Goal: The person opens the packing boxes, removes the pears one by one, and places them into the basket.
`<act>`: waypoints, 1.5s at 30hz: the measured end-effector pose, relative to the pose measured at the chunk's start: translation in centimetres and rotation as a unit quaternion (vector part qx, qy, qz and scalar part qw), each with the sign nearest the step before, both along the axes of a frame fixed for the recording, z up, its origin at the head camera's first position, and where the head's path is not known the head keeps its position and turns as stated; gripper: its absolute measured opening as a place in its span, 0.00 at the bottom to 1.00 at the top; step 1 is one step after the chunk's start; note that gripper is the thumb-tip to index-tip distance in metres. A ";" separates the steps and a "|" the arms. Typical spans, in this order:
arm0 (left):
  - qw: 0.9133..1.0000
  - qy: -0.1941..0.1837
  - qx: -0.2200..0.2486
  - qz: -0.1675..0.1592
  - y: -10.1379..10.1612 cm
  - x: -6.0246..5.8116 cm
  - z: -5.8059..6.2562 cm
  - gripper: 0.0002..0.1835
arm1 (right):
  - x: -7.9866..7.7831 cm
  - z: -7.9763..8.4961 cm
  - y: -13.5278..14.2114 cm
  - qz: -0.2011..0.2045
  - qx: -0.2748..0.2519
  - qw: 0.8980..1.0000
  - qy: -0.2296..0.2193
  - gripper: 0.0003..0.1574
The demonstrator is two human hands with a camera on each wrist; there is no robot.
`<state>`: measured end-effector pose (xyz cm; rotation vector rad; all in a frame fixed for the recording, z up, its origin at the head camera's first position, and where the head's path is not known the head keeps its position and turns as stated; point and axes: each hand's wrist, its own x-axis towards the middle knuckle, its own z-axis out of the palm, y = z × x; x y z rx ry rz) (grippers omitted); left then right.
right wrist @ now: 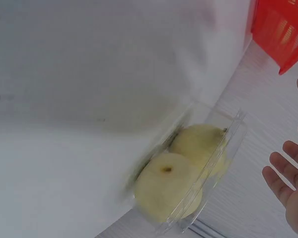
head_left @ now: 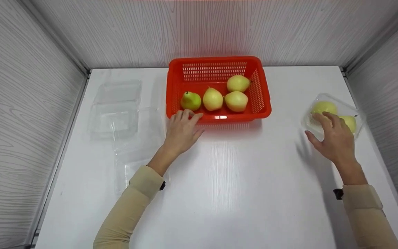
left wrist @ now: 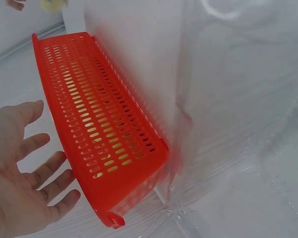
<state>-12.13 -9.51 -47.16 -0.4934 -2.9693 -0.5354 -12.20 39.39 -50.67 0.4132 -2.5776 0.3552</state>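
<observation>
My left hand point(head_left: 182, 133) is at the front left rim of a red plastic basket point(head_left: 266, 100), fingers spread and loosely bent; in the left wrist view it holds nothing. Inside the basket lie a green pear point(head_left: 191, 101) and three pale yellow pears point(head_left: 212, 99). My right hand point(head_left: 335, 140) hovers above a clear plastic box point(head_left: 359, 126) at the table's right side, its fingers parted and holding nothing. Two yellow pears point(right wrist: 164, 186) sit in this box, partly covered by the fingers in the head view.
Clear plastic containers with lids opened out lie at the left: one farther back point(head_left: 116, 119), another nearer point(head_left: 140, 148), partly behind my left forearm. Grey wood-grained panels point(head_left: 212, 31) enclose the white table point(head_left: 226, 193) at the back and both sides.
</observation>
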 end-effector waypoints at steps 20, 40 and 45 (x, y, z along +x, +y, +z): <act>0.995 0.041 -0.092 0.012 0.5 -2.0 -0.9 0.15 | -1.9 -0.1 5.3 -0.099 0.103 0.978 -0.154 0.52; 0.994 0.045 -0.096 0.011 0.4 -2.3 -1.0 0.13 | -2.0 -1.0 6.3 -0.091 0.142 0.977 -0.129 0.37; 0.993 0.060 -0.099 0.011 0.3 -2.2 -1.1 0.12 | -2.0 -1.1 6.3 -0.085 0.137 0.981 -0.108 0.36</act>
